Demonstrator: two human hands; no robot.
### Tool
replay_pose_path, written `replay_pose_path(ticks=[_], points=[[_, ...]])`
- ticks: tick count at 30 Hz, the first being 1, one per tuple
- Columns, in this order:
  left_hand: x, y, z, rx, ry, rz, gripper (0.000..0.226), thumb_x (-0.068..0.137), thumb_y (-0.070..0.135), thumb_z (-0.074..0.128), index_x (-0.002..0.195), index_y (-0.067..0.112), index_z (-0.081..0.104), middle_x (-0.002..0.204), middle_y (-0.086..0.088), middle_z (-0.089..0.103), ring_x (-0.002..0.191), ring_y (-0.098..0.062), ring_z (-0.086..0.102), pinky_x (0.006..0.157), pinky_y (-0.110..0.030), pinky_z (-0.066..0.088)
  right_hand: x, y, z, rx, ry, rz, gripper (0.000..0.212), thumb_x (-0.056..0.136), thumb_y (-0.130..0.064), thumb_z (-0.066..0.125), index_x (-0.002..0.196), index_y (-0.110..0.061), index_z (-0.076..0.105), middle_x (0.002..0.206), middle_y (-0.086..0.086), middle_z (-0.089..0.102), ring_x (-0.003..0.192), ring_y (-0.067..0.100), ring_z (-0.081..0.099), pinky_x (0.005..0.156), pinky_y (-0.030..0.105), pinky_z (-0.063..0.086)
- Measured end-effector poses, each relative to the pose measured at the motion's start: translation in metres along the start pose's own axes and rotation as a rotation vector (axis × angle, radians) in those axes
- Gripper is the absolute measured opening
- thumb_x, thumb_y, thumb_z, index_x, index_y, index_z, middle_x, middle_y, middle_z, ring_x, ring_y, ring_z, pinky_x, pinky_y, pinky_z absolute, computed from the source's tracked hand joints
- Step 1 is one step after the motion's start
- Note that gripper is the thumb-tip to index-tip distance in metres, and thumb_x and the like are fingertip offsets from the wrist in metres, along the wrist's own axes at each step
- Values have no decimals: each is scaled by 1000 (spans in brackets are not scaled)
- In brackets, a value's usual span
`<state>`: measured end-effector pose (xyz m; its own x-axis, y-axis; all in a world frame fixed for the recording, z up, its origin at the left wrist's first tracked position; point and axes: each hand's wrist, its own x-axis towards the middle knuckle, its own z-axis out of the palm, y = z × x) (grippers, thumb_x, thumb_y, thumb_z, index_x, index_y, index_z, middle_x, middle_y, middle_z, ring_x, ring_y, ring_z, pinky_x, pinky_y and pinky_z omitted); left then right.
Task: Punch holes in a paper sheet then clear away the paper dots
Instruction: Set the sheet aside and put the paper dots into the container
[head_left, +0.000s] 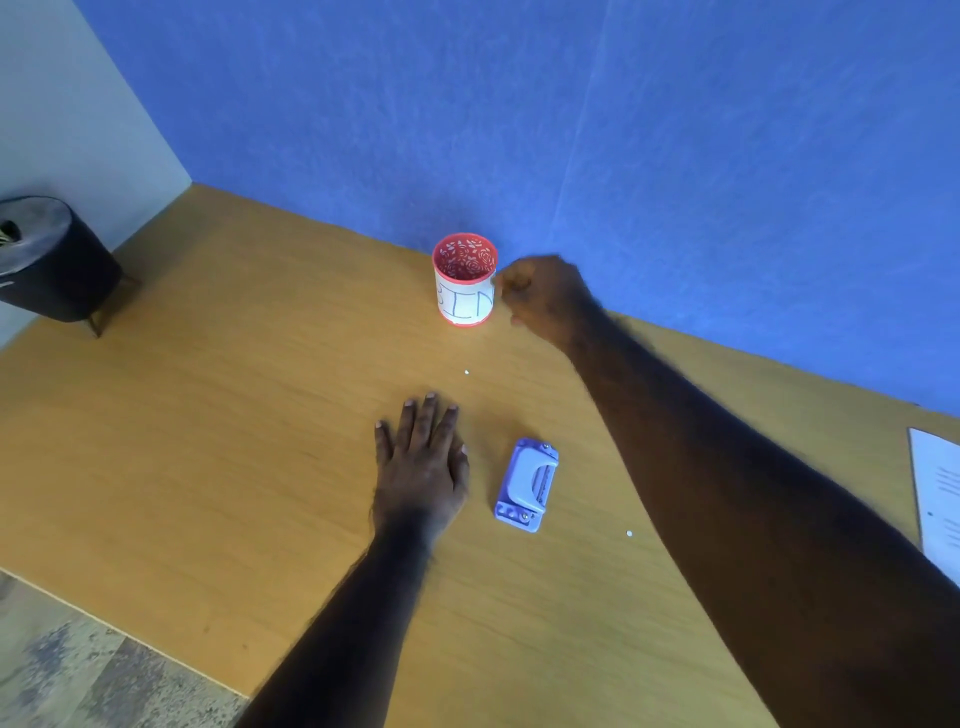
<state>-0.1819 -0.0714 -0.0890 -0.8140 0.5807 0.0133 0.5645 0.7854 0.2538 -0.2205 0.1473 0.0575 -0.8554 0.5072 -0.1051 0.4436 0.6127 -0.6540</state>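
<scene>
A light-blue hole punch (525, 484) lies on the wooden table (208, 441). Flat on the table just left of the punch rests my left hand (422, 464), fingers spread, holding nothing. A red cup with a white label reading BIN (465, 280) stands near the blue wall. My right hand (540, 296) is beside the cup's right rim, fingers curled closed; whether it holds a paper dot is hidden. One white paper dot (466, 372) lies between the cup and my left hand. Another dot (629, 533) lies right of the punch. The paper sheet (937, 493) lies at the right edge.
A dark round container on thin legs (52, 260) stands off the table's far left corner. The blue wall (571, 130) runs along the table's back edge. The table's front-left edge drops to a grey floor (78, 670).
</scene>
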Motion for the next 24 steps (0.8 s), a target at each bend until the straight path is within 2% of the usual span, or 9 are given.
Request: replay_pose_path(ticks=[4, 9, 14, 17, 20, 24], points=[[1, 2, -1, 7, 11, -9, 59, 95, 43, 27, 150, 25, 34, 162, -2, 24, 151, -25, 17, 120, -56, 14, -26, 25, 50, -258, -204, 36, 26, 87, -27, 64, 110, -21, 75, 114, 4, 74, 95, 25, 69, 85, 40, 59], [1, 0, 0, 25, 7, -12, 58, 97, 45, 25, 153, 29, 25, 164, 0, 16, 152, -22, 9, 122, -52, 8, -26, 27, 78, -383, -168, 1, 32, 91, -28, 69, 122, -22, 69, 123, 2, 68, 103, 24, 66, 81, 40, 60], [0, 1, 0, 31, 6, -17, 58, 98, 45, 25, 153, 28, 24, 165, 0, 14, 152, -21, 6, 122, -51, 6, -17, 12, 83, -569, -151, 4, 29, 90, -27, 70, 115, -12, 70, 104, 5, 73, 83, 23, 70, 73, 37, 61], [0, 1, 0, 30, 5, -16, 58, 97, 44, 27, 152, 28, 26, 164, 0, 16, 152, -22, 9, 122, -53, 9, -14, 5, 84, -619, -156, 5, 27, 90, -24, 71, 113, -10, 67, 96, 5, 71, 74, 20, 65, 66, 30, 57], [1, 1, 1, 6, 22, -6, 57, 96, 42, 33, 150, 26, 32, 163, -2, 23, 151, -24, 15, 121, -54, 12, -11, -4, 83, -678, -186, 18, 29, 92, -20, 69, 116, -8, 60, 89, 4, 61, 72, 18, 59, 60, 28, 48], [1, 1, 1, 5, 12, -12, 57, 97, 44, 29, 152, 27, 27, 164, 0, 19, 152, -22, 10, 122, -53, 9, -11, -11, 87, -728, -236, 14, 26, 92, -15, 66, 116, -7, 59, 81, 3, 56, 72, 18, 57, 62, 25, 48]])
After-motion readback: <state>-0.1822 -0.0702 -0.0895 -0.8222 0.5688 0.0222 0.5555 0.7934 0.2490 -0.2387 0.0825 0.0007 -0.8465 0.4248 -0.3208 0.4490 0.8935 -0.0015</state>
